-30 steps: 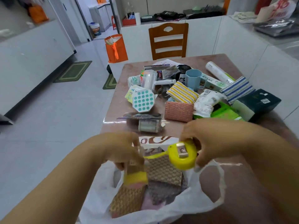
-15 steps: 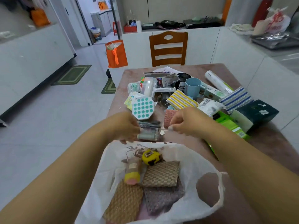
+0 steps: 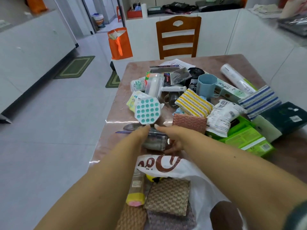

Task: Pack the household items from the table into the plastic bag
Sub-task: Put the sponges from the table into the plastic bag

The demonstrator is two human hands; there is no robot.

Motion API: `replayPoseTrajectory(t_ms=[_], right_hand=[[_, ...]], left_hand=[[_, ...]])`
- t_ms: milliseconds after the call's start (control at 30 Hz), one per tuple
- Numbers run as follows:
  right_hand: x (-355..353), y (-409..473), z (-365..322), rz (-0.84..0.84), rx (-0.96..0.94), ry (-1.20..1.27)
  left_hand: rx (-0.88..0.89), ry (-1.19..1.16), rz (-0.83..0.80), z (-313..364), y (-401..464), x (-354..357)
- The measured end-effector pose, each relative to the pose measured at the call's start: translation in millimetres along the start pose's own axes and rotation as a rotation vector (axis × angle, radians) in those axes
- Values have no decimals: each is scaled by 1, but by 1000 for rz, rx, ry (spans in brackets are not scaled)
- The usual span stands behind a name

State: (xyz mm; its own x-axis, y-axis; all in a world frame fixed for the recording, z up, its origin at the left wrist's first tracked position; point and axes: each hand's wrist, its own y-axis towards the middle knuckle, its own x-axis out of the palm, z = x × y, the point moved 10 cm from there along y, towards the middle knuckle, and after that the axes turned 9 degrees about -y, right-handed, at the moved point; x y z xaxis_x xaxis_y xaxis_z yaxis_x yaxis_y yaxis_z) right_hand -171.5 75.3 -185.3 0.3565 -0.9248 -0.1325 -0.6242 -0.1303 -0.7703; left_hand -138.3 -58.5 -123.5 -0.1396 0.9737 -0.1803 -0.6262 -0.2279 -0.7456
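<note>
An open white plastic bag (image 3: 167, 166) with brown print lies at the near table edge. Inside it are woven scouring pads (image 3: 167, 197), a yellow tape measure (image 3: 150, 178) and a tube with a yellow-pink end (image 3: 135, 196). Just beyond the bag, my left hand (image 3: 139, 136) and my right hand (image 3: 173, 136) close around a clear plastic pack (image 3: 155, 141) from both sides. Their fingertips meet under a white octagonal piece with teal dots (image 3: 147, 111).
A pile covers the far table: yellow-striped sponge (image 3: 194, 103), pink pad (image 3: 189, 122), blue cup (image 3: 206, 84), lint roller (image 3: 156, 87), green boxes (image 3: 245, 140), blue-striped cloth (image 3: 259, 100), dark box (image 3: 285, 117). Behind stand a wooden chair (image 3: 178, 37) and an orange bag (image 3: 119, 44).
The yellow tape measure left my right hand and now lies in the bag. Both hands moved forward from over the bag to the clear pack and closed in on it.
</note>
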Motion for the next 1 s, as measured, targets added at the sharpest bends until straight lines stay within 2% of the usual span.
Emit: replayPoseTrajectory(t_ms=[133, 200, 267, 333, 467, 533, 600, 667, 700, 767, 833, 1000], right_hand=[[-14, -6, 6, 73, 0, -96], [-20, -21, 3, 59, -14, -47], [-16, -45, -8, -28, -76, 79], [-13, -69, -23, -73, -181, 141], [-17, -128, -31, -25, -320, 211], [-16, -166, -26, -30, -370, 250], [-9, -201, -13, -53, -426, 249], [14, -219, 12, -108, -411, 214], [29, -220, 27, -134, -380, 188], [61, -209, 52, -154, -298, 130], [84, -185, 65, -109, -251, 105], [105, -126, 48, 118, -312, 5]], left_hand=[[-51, -2, -64, -3, 9, 2], [-25, 59, -96, 4, 2, 2], [1, 103, -123, 12, -11, 3], [73, 180, -142, 22, -32, -2], [240, 264, -184, 34, -84, -21], [335, 298, -156, 37, -106, -40], [485, 530, -25, 38, -119, -66], [646, 1026, 130, 33, -124, -83], [652, 1196, 181, 23, -118, -91], [598, 1296, 223, 4, -98, -105], [620, 1194, 179, -3, -84, -114], [560, 454, -144, -8, -65, -149]])
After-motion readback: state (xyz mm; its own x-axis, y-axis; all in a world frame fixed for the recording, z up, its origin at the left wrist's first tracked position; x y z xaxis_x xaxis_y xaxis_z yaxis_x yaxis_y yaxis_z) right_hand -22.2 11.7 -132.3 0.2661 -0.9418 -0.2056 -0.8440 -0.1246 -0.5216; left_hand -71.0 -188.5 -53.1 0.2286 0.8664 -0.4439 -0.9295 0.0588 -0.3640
